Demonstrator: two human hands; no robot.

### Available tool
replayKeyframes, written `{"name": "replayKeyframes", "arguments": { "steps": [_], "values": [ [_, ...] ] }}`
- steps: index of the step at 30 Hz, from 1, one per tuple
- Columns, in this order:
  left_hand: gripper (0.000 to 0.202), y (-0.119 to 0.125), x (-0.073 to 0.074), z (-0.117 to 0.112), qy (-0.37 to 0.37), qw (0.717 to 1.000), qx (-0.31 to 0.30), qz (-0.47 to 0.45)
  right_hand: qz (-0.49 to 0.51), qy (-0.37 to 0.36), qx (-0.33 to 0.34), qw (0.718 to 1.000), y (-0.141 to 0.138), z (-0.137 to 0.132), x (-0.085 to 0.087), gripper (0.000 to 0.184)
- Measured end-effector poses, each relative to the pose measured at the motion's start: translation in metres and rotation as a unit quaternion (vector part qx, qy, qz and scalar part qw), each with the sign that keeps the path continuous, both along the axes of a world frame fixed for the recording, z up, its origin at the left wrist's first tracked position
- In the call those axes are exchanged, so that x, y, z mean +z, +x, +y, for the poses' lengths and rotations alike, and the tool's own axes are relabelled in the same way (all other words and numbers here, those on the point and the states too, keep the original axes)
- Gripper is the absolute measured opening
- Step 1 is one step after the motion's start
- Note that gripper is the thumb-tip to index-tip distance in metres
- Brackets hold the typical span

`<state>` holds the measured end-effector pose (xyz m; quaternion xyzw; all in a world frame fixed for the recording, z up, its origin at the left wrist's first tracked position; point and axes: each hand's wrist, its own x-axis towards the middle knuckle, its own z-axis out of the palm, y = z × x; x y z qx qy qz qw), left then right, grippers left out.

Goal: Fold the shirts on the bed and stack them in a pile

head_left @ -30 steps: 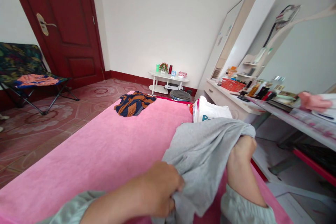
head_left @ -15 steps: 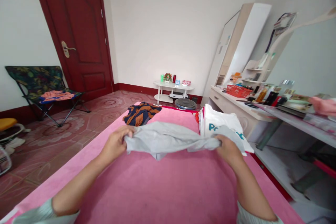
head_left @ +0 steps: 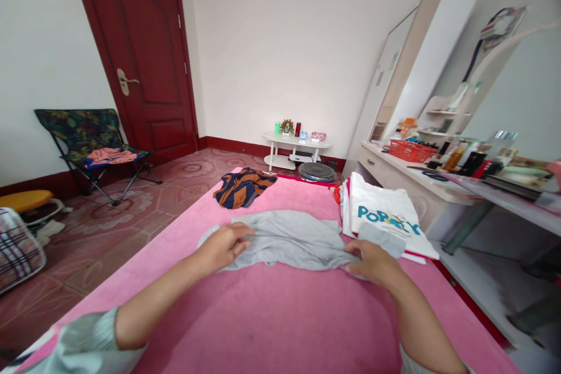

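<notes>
A light grey garment (head_left: 289, 239) lies crumpled and stretched sideways on the pink bed cover (head_left: 263, 315). Over its left end rests my left hand (head_left: 225, 245), thumb and fingers apart, touching the cloth. My right hand (head_left: 372, 260) is at the right end, its thumb and forefinger spread against the fabric. To the right of it sits a stack of folded clothes, topped by a white T-shirt (head_left: 385, 204) with teal lettering. A grey sleeve-like piece of cloth (head_left: 381, 239) overlaps that shirt's front. Beyond the garment is a bunched navy and brown striped garment (head_left: 243, 187).
A dresser (head_left: 372, 160) with a red basket (head_left: 411, 151) and bottles stands along the right. Past the bed's far edge are a low white table (head_left: 289, 140) and a round dark disc (head_left: 317, 172). A folding chair (head_left: 83, 134) holding pink cloth stands left, near the red door (head_left: 144, 58).
The grey garment, held up stretched between both hands before, now lies on the bed. Both hands have loosened their grip, and the left has shifted inward. The view has turned slightly left.
</notes>
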<state>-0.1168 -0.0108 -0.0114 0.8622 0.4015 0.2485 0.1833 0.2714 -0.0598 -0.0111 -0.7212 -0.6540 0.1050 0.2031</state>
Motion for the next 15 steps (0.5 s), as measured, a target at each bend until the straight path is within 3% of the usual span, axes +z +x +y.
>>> {"name": "replayKeyframes", "arguments": {
  "steps": [3, 6, 11, 13, 15],
  "values": [
    [0.032, 0.012, -0.016, 0.012, 0.024, 0.997, 0.074, 0.024, -0.045, -0.059, 0.000, 0.997, -0.001, 0.003, -0.005, 0.007],
    [0.029, 0.016, -0.023, 0.023, 0.028, 0.987, 0.152, 0.047, -0.051, -0.042, -0.013, 0.998, 0.001, 0.004, -0.001, 0.004],
    [0.009, 0.018, -0.020, 0.025, 0.022, 0.982, 0.154, 0.107, -0.034, -0.007, -0.034, 0.999, 0.000, 0.000, 0.014, 0.009],
    [0.005, 0.016, -0.015, 0.021, 0.055, 0.984, 0.156, 0.068, 0.010, 0.004, -0.040, 0.999, -0.001, -0.002, 0.021, 0.004],
    [0.008, 0.010, -0.006, 0.015, 0.093, 0.981, 0.165, -0.029, 0.074, 0.052, -0.056, 0.994, -0.005, -0.004, 0.027, 0.002]
  ]
}}
